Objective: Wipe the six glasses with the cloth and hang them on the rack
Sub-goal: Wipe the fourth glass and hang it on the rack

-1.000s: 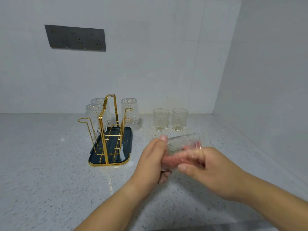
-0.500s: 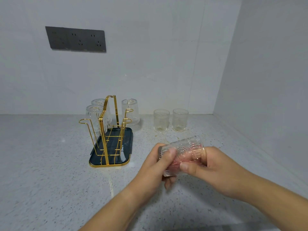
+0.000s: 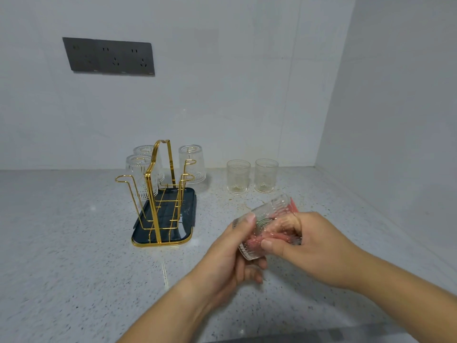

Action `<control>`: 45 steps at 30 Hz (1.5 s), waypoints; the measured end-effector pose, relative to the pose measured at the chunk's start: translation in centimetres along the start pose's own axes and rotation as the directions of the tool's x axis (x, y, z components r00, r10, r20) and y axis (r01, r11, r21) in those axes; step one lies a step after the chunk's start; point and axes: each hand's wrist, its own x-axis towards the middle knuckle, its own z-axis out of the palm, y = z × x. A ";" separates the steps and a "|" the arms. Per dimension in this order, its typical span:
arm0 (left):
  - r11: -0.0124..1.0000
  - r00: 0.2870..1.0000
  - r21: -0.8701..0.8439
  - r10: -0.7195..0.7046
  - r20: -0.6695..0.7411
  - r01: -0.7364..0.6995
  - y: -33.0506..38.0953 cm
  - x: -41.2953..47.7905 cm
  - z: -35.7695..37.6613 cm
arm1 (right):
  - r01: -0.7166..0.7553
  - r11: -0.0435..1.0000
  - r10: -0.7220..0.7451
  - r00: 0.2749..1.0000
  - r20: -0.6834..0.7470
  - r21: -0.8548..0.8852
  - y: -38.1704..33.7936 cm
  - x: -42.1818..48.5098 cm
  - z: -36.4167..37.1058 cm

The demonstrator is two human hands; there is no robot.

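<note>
on the speckled grey stone counter (image 3: 61, 243), left of centre, stands the gold wire rack on a dark tray (image 3: 162, 214). three clear ribbed glasses already hang on it, mouth down: two on its left side (image 3: 139, 173) (image 3: 146, 150) and one on the far right prong (image 3: 192, 162). the near left prong (image 3: 122, 179) is bare, and so, it seems, are the two nearer right prongs (image 3: 187, 175).

right of the rack, toward the far wall, two upright clear glasses (image 3: 238, 176) (image 3: 266, 175) wait side by side, apart from each other.

nearer, above the counter, the left hand (image 3: 232, 253) grips the base end of the fourth clear ribbed glass (image 3: 265, 222), thumb laid over its wall and fingers curled under it. this glass lies tilted, its long axis running from near-left up to far-right, base at the left hand and mouth toward the right hand. a pink cloth (image 3: 293, 205) shows at the mouth and, blurred, through the wall. the right hand (image 3: 319, 246) has fingers pushed into the mouth with the cloth, thumb pinching the outside.

judged from this, the wipe of glass four is in hand. the rack lies to the left and a little farther off, so the left hand is the nearer one. to hang, the mouth must swing from far-right to straight down over a bare prong.
</note>
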 end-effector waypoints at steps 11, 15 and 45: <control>0.985 0.978 -0.156 0.036 -0.205 -0.069 0.6 -0.1 0.2 | -0.100 0.663 0.236 0.968 -0.080 0.742 1.3 0.2 -0.2; 0.982 0.981 -0.182 0.005 -0.195 -0.041 0.9 -0.2 0.0 | -0.097 0.709 0.113 0.993 0.023 0.699 1.8 -0.5 -1.0; 0.720 0.812 0.503 0.581 -0.062 -0.477 0.8 -0.6 1.2 | -0.046 0.825 0.205 0.953 -0.223 0.563 0.1 1.2 1.1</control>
